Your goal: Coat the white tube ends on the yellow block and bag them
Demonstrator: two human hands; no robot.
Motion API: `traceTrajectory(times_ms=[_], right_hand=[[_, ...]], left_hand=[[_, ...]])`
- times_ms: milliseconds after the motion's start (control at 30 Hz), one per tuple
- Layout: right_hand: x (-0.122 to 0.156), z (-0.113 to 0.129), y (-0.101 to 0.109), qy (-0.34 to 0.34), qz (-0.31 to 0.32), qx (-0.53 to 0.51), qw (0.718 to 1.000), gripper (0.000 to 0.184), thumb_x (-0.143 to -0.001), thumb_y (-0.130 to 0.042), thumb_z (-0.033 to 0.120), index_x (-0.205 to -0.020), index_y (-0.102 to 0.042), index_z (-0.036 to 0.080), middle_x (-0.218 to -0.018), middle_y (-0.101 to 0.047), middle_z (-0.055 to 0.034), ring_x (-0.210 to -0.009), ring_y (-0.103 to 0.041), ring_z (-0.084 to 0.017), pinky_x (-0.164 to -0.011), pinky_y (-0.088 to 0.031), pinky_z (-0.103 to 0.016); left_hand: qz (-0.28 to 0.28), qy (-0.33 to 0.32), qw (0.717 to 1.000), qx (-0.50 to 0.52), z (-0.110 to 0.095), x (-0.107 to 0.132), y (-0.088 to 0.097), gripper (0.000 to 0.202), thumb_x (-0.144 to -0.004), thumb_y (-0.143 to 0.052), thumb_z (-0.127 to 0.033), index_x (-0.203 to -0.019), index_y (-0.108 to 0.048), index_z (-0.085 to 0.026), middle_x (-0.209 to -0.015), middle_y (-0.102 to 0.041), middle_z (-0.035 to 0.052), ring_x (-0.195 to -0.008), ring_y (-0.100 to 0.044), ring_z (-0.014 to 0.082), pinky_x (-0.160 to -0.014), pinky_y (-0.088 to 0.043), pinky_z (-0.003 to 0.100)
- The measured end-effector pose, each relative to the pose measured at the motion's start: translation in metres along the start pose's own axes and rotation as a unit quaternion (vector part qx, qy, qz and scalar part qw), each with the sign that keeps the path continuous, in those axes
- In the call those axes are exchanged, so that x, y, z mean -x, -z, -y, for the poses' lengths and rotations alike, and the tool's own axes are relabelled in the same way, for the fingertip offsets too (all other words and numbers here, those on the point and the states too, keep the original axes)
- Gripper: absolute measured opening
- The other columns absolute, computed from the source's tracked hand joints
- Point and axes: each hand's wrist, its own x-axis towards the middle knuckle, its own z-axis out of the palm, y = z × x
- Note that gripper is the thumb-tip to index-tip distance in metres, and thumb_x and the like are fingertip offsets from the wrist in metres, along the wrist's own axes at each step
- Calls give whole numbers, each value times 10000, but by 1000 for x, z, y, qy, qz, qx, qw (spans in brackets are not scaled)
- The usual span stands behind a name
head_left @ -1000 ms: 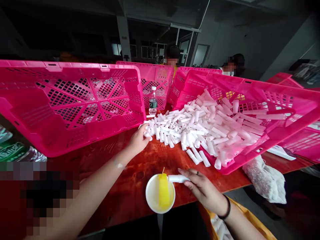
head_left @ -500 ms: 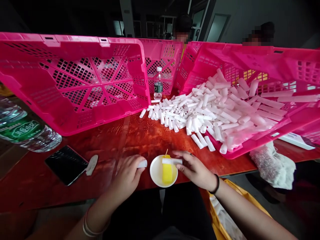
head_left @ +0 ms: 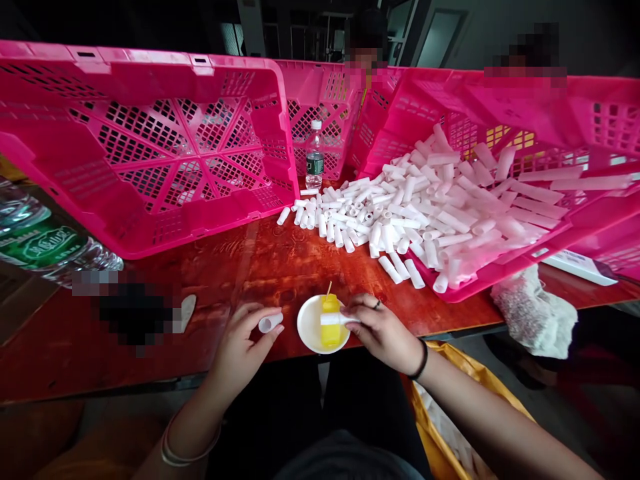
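My left hand (head_left: 235, 343) pinches a short white plastic tube (head_left: 271, 324) between thumb and fingers, its open end turned partly toward me. A second white tube (head_left: 330, 320) lies level in the grip of my right hand (head_left: 387, 333), over a yellow sponge-like block (head_left: 331, 337). Whether that tube touches the block I cannot tell. The block rests in a small round white dish (head_left: 307, 327) between my hands. A thin stick (head_left: 329, 288) pokes up at the block's far end.
Many loose white tubes (head_left: 395, 207) spill from a tipped pink crate (head_left: 480, 290) onto the red-brown table (head_left: 220, 267). Another pink crate (head_left: 215, 227) stands on its side at left. A small bottle (head_left: 315, 160) is behind; a large bottle (head_left: 50, 243) lies left. People sit beyond the crates.
My right fingers have closed more firmly around their tube. The left tube has turned to show its opening. The whole scene sits slightly higher in the view.
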Motion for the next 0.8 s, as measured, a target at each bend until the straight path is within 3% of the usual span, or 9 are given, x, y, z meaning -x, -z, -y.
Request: traceTrajectory(times_ms=[100, 233, 333, 400, 500, 600, 733, 800], right_hand=[[2, 3, 1, 48, 10, 10, 999, 200, -921, -483, 184, -1032, -648, 198, -1022, -573, -102, -953, -586, -198, -819, -525, -351], [6, 4, 1, -24, -19, -16, 999, 215, -915, -525, 221, -1117, -593, 193, -946, -621, -80, -861, -628, -186, -771, -552, -325], [10, 4, -1, 61, -18, 72, 995, 198, -922, -490, 173, -1060, -630, 190, -995, -617, -106, -926, -608, -205, -813, -535, -356], [11, 4, -2, 110, -12, 93, 990, 213, -923, -470, 151, -1053, -634, 190, -1038, -603, -118, -975, -591, -214, -826, -529, -366], [12, 5, -2, 41, -19, 21, 999, 245, -919, -505, 197, -1154, -574, 196, -1055, -615, -113, -971, -610, -209, -819, -544, -351], [11, 7, -2, -18, -25, -3, 1000, 239, -915, -529, 217, -1147, -587, 203, -991, -648, -91, -903, -635, -196, -805, -549, -334], [11, 9, -1, 74, -4, 64, 995, 210, -906, -511, 170, -1033, -677, 187, -1006, -605, -108, -966, -592, -226, -826, -530, -362], [11, 9, 0, 62, 4, 27, 998, 203, -907, -517, 194, -1014, -690, 198, -1014, -592, -100, -969, -586, -220, -819, -532, -360]], left_hand=[[23, 5, 1000, -2, 1, 1, 1, 213, -832, -572, -351, -995, -643, -233, -985, -667, 40, -914, -630, 211, -824, -525, 343], [82, -32, 992, -92, 8, 1, 1, 236, -846, -467, -226, -1026, -620, -213, -1021, -685, 69, -954, -627, 250, -856, -510, 396], [72, -34, 982, -169, 6, -1, -2, 342, -815, -386, -122, -1086, -590, -172, -1061, -646, 128, -1022, -582, 300, -916, -458, 486], [76, -15, 987, -141, -2, -2, -5, 302, -845, -378, -154, -1089, -555, -163, -1059, -623, 133, -1032, -573, 292, -915, -462, 476], [125, -19, 992, -12, -16, -5, -13, 238, -863, -506, -323, -1064, -499, -196, -1174, -569, 120, -1099, -554, 255, -914, -485, 400], [168, -61, 982, 53, -24, -9, -23, 533, -665, -755, -450, -1056, -482, -212, -1395, -408, 146, -1266, -428, 310, -999, -427, 437], [177, -57, 980, 69, -27, -15, -32, 714, -557, -843, -337, -1148, -455, -232, -1316, -497, 124, -1218, -474, 308, -1011, -405, 462], [171, -48, 981, 74, -26, -17, -33, 738, -548, -844, -283, -1172, -451, -234, -1271, -531, 110, -1183, -501, 301, -991, -419, 453]])
